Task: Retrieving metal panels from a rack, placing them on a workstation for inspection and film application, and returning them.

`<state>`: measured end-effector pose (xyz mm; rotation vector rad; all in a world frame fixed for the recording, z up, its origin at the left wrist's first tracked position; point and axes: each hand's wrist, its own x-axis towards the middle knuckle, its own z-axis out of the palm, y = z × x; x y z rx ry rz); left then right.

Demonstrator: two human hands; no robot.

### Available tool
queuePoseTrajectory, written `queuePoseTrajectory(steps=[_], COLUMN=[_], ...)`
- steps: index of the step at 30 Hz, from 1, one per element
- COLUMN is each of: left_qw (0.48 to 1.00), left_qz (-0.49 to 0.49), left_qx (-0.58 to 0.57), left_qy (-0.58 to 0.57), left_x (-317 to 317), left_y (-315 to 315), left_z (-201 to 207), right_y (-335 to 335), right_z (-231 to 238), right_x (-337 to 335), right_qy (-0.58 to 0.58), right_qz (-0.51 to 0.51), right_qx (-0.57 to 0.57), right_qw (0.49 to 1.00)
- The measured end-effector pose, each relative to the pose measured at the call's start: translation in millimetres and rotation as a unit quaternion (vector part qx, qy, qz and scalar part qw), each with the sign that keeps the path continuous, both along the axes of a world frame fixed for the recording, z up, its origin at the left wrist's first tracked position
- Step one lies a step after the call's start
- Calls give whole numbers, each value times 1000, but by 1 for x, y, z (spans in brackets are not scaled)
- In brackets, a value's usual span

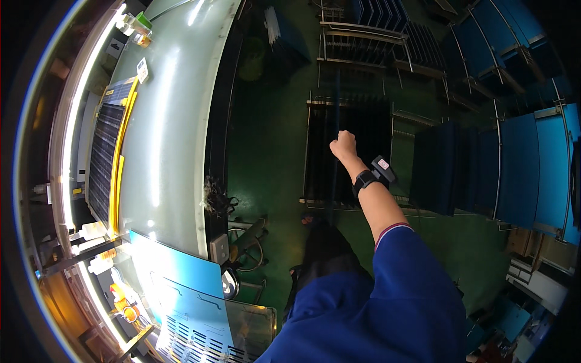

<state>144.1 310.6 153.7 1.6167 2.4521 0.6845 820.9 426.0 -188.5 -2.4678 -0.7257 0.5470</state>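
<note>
My right hand [344, 145] is closed, reaching forward over a dark slotted rack [310, 158] on the floor. It grips a thin blue panel [336, 100] by its upper edge. The panel is seen nearly edge-on, as a dark line running from beyond my hand back toward my legs. My wrist wears a black band with a small dark device [382, 169] on it. My left hand is out of the picture.
A long pale worktable [181, 115] runs along the left, with a bright lamp tube beside it. A blue sheet [175, 257] lies on its near end. More racks hold blue panels [519, 175] at the right and far side. A wheeled stool [251, 242] stands by the table.
</note>
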Motion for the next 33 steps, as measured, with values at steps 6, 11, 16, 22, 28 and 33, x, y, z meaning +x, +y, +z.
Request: queuePoseTrajectory(steps=[6,11,16,22,28,33], left_qw=[1000,996,964,957,972,989], left_qz=[-11,-17,-76,-155,-194,-73], left_qx=[22,75,195,127,81,110], left_qy=[20,55,166,212,102,-69], left_x=[2,-8,-46,0,13,-3], left_y=[-9,-36,-101,-134,-177,-218], left_z=[4,20,47,-47,-137,-149], right_y=[5,-18,-84,-67,-24,-25], right_z=[-19,-5,5,136,182,201], right_x=[17,-5,-114,-260,-335,-344], right_qy=[91,66,195,714,736,461], right_qz=[30,-52,13,224,347,397], right_qx=[-23,27,185,-21,-149,-124], right_qw=[995,996,963,663,562,784])
